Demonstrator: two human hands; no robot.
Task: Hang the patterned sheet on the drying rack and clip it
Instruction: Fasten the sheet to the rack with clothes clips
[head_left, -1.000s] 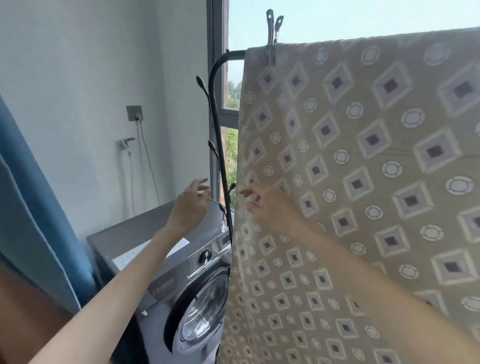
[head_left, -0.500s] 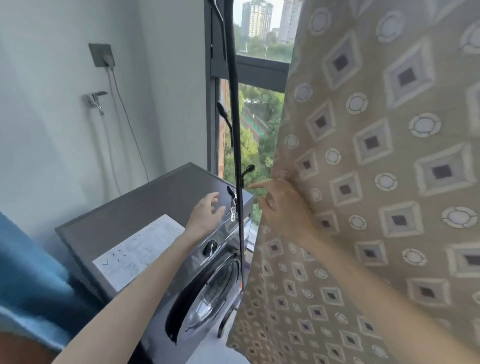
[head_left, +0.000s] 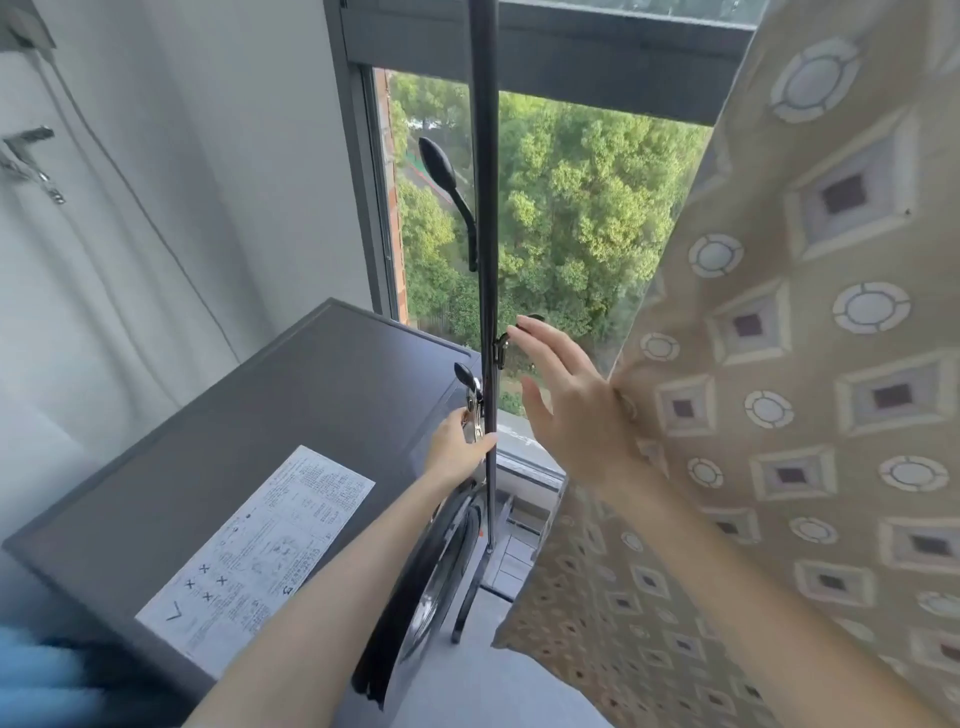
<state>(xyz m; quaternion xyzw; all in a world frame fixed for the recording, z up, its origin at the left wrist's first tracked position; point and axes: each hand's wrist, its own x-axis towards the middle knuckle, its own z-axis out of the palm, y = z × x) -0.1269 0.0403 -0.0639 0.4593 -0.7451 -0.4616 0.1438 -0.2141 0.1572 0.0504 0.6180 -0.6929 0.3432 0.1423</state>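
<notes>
Beige patterned sheet (head_left: 779, 415) hangs at the right, its edge against the right hand (head_left: 571, 415), whose fingers are spread wide. Beside the black drying rack pole (head_left: 485, 208), the left hand (head_left: 457, 449) grips a metal clip (head_left: 471, 413) above the grey washing machine (head_left: 311, 415).

Both arms reach forward, left hand (head_left: 458, 450) pinching a clip (head_left: 471, 402), right hand (head_left: 570, 413) flat with fingers spread.

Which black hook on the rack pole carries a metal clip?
The lowest hook, left of the pole, where the left hand holds the clip; the others carry none.
</notes>
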